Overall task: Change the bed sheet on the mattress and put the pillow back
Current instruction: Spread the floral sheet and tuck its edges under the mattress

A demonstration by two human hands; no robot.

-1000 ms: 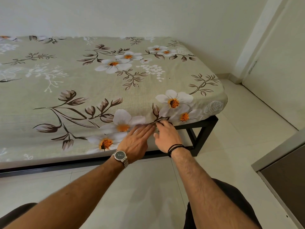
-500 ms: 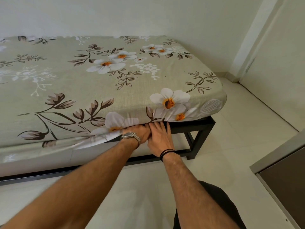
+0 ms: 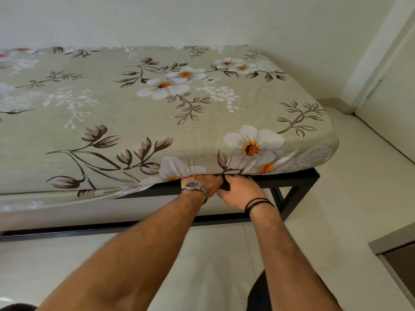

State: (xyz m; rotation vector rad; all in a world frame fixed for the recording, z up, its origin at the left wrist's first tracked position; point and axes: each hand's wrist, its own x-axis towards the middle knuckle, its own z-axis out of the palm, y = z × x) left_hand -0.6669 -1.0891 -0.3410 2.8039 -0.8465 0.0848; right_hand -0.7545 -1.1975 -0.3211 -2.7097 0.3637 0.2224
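Hands at 6 o'clock: left hand (image 3: 205,184) and right hand (image 3: 239,191) push sheet (image 3: 134,113) hem under mattress; finger state cannot tell. Best: shove deep, pull taut toward 9 o'clock slack.

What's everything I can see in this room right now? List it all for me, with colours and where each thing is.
bed sheet: one, sage green with white and orange flowers, spread over the mattress; near edge tucked at the right, hanging loose at the left
bed frame: one, black metal, under the mattress
wall: pale, behind the bed
floor: light tiles, in front and to the right
dark panel: one, grey-brown, lower right corner
wristwatch: one, silver, left wrist
wrist bands: black, right wrist
left hand: at the sheet's lower edge, fingers hidden under it
right hand: beside the left, fingertips under the mattress edge
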